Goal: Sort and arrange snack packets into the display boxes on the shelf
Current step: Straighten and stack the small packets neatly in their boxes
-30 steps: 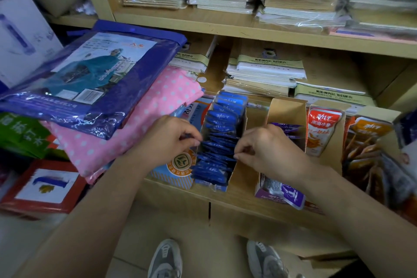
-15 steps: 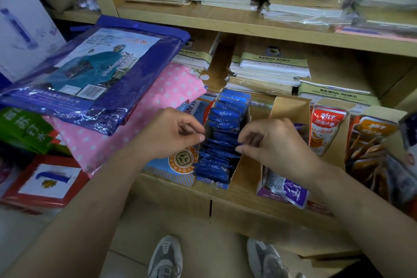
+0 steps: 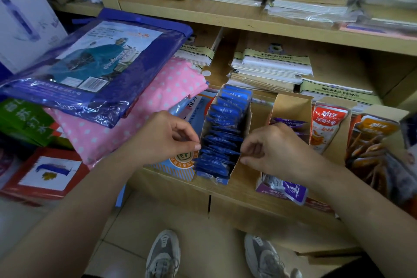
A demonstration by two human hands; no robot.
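1. Nearest, two grey shoes point(image 3: 163, 253) stand on the floor, and both forearms reach up and forward over the front edge of the shelf point(image 3: 248, 207).
2. The left hand point(image 3: 167, 140) sits at the left side of the narrow display box point(image 3: 237, 172), knuckles up and fingers curled. Its thumb and forefinger tips meet against the packet edges. Whether they pinch a packet or only press on it cannot be told.
3. The right hand point(image 3: 277, 149) mirrors it at the box's right wall, fingers curled inward and thumb low. Its grip is just as unclear.
4. Between them the blue packets point(image 3: 223, 133) stand in that box, set crosswise and overlapping like tiles. The row's long axis runs away from the person, leaning slightly right. Both hands are at its near half and about equally close.
5. The next move probably means squaring the row by working from the near end toward the far one.
6. Further right stand purple packets point(image 3: 291, 189), a red packet point(image 3: 327, 126) and orange packets point(image 3: 370, 142) in their own boxes.
7. Farthest back, stacked notebooks point(image 3: 270, 67) lie behind the boxes.
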